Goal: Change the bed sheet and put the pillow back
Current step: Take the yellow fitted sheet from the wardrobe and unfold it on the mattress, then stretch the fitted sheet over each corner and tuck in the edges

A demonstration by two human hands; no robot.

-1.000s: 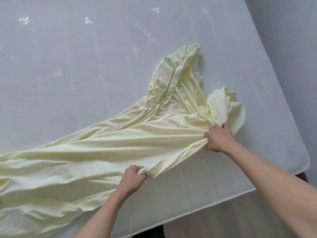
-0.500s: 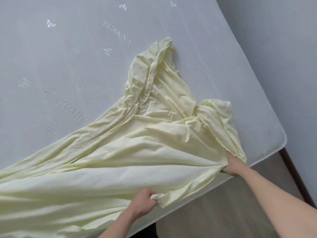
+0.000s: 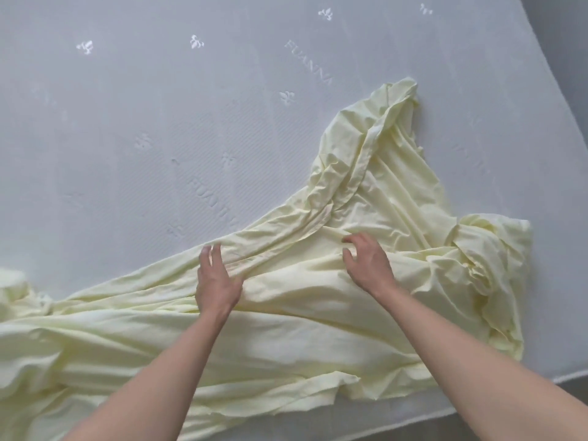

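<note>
Pale yellow bed sheet [image 3: 318,329] lies crumpled across the near part of the white mattress [image 3: 159,106], bunched, not spread. Both of the person's hands are on top of it, near its far edge.

Left hand [image 3: 218,281]: fingers straight, together, pointing away, lying over a long rolled fold that runs from under the palm toward the right hand. Nothing pinched that I can see.

Right hand [image 3: 367,265]: fingers spread and bent, fingertips over the cloth; can't tell if they touch it, no fabric closed in them.

Beyond the right hand the sheet rises into a peaked ridge of folds. Right of that hand, a wadded corner sits at the mattress edge. Left of the left hand, the sheet trails off toward the frame edge. Mattress shows "FUANNA" lettering beyond both hands.
</note>
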